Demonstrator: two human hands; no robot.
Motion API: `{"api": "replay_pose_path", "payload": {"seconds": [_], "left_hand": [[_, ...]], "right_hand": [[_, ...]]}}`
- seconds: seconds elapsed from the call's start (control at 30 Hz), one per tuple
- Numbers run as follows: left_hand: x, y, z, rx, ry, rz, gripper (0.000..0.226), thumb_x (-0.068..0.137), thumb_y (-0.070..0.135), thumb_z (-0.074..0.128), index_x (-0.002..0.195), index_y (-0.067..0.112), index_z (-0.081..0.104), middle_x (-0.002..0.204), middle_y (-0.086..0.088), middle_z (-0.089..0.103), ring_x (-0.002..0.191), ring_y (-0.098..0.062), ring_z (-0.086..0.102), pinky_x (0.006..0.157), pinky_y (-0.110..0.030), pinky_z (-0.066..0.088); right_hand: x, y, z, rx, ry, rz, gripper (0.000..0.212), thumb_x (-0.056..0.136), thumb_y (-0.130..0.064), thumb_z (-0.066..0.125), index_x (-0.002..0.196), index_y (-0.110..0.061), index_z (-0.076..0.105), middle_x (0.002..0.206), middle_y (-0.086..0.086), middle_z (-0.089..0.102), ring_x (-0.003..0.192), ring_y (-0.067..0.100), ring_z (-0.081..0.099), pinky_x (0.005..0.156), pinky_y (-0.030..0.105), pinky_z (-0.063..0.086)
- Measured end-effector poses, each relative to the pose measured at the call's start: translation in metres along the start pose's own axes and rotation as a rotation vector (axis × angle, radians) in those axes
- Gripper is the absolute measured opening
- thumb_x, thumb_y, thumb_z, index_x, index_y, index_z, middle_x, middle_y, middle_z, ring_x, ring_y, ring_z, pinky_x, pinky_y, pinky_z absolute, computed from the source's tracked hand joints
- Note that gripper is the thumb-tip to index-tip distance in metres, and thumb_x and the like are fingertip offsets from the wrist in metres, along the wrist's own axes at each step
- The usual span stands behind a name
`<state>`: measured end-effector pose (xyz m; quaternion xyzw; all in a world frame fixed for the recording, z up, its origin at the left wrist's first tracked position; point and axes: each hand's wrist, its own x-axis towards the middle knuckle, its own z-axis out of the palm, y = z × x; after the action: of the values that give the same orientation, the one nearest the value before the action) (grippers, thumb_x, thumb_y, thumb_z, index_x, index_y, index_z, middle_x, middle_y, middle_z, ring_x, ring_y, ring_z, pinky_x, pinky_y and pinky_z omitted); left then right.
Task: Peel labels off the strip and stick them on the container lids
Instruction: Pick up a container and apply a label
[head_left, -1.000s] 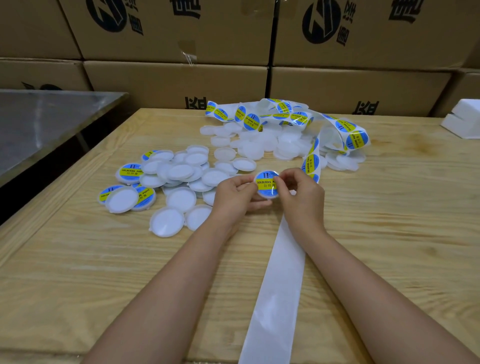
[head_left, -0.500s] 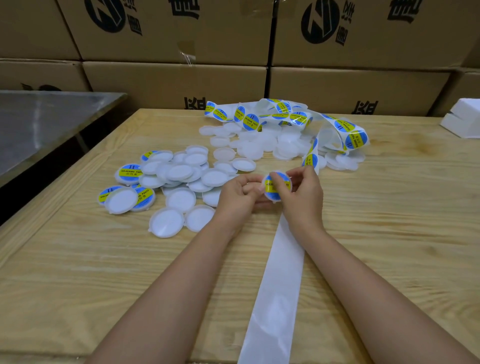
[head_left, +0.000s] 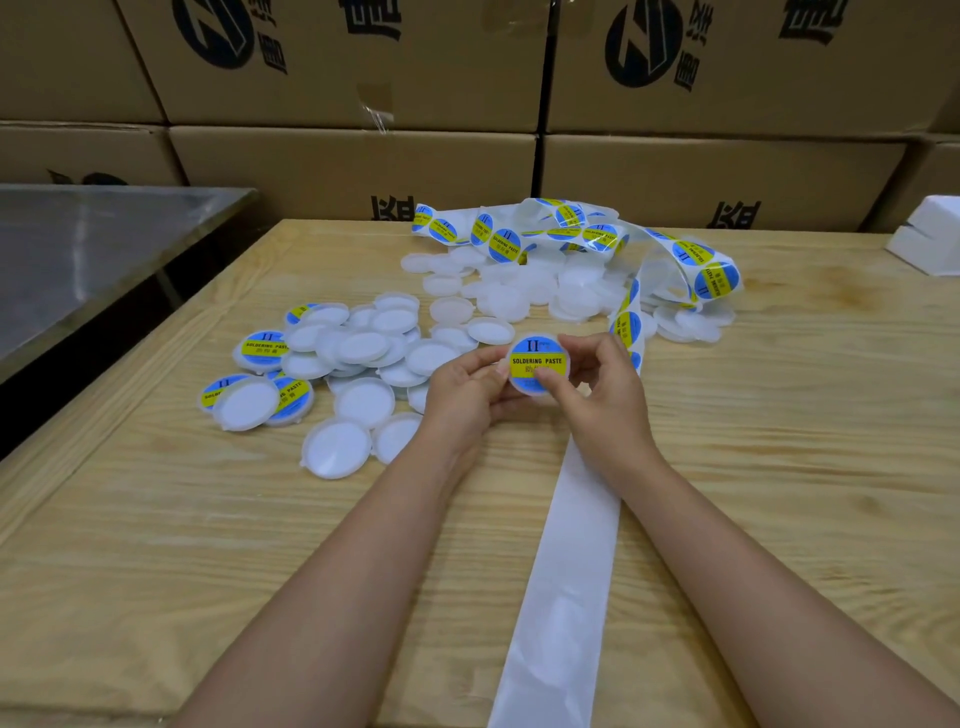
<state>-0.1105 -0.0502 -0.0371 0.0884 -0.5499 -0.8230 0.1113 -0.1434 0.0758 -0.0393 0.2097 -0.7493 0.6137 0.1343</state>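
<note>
A white round lid with a blue and yellow "SOLDERING PASTE" label (head_left: 535, 359) is held face up between both hands just above the table. My left hand (head_left: 465, 387) grips its left edge, and my right hand (head_left: 602, 387) holds the right side with the thumb pressing on the label. The label strip (head_left: 563, 561) runs as bare white backing from under my right hand to the near edge; its labelled part (head_left: 714, 278) curls at the back. Plain white lids (head_left: 363, 400) lie in a pile to the left, and more white lids (head_left: 524, 291) lie farther back.
Labelled lids (head_left: 264, 348) lie at the left of the pile. The wooden table (head_left: 156, 545) is backed by stacked cardboard boxes (head_left: 363, 171). A steel table (head_left: 78, 249) stands to the left, and white foam blocks (head_left: 930, 239) sit at the far right.
The lid was tilted on edge between my hands half a second ago; now it faces up and my right thumb presses on its label.
</note>
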Motion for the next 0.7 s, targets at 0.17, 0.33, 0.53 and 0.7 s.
{"api": "replay_pose_path", "payload": {"seconds": [0.17,0.33,0.53,0.7], "left_hand": [[-0.001,-0.001,0.004,0.158,0.001,0.033,0.017,0.096,0.001,0.046,0.094,0.010,0.061,0.080,-0.008,0.070,0.066,-0.013,0.069,0.062,-0.024,0.056],[-0.002,-0.002,0.004,0.263,0.003,0.057,0.018,0.096,0.002,0.047,0.092,0.011,0.062,0.074,-0.005,0.070,0.063,-0.009,0.068,0.057,-0.020,0.053],[-0.004,-0.007,0.006,0.331,0.034,0.091,0.015,0.095,0.003,0.048,0.102,0.006,0.061,0.068,0.004,0.070,0.063,-0.007,0.068,0.058,-0.019,0.053],[-0.006,-0.003,0.002,0.663,0.330,0.514,0.014,0.093,0.012,0.054,0.104,0.014,0.062,0.091,0.010,0.066,0.082,-0.002,0.060,0.073,-0.012,0.045]], "right_hand": [[0.000,0.005,-0.004,0.023,0.073,0.075,0.012,0.086,-0.010,0.065,0.082,-0.017,0.056,0.082,-0.004,0.064,0.072,-0.004,0.059,0.068,0.010,0.045],[0.003,0.008,-0.003,0.034,0.152,0.148,0.021,0.084,-0.019,0.069,0.068,-0.020,0.055,0.066,-0.010,0.061,0.058,-0.007,0.054,0.060,0.011,0.043],[0.005,0.011,-0.004,-0.027,0.231,0.179,0.019,0.083,-0.032,0.069,0.079,-0.020,0.055,0.054,-0.007,0.051,0.050,0.000,0.048,0.054,0.010,0.038],[0.012,0.016,-0.017,-0.135,0.307,0.123,0.005,0.089,-0.021,0.058,0.092,-0.019,0.055,0.067,-0.008,0.054,0.060,0.003,0.049,0.064,0.019,0.038]]}}
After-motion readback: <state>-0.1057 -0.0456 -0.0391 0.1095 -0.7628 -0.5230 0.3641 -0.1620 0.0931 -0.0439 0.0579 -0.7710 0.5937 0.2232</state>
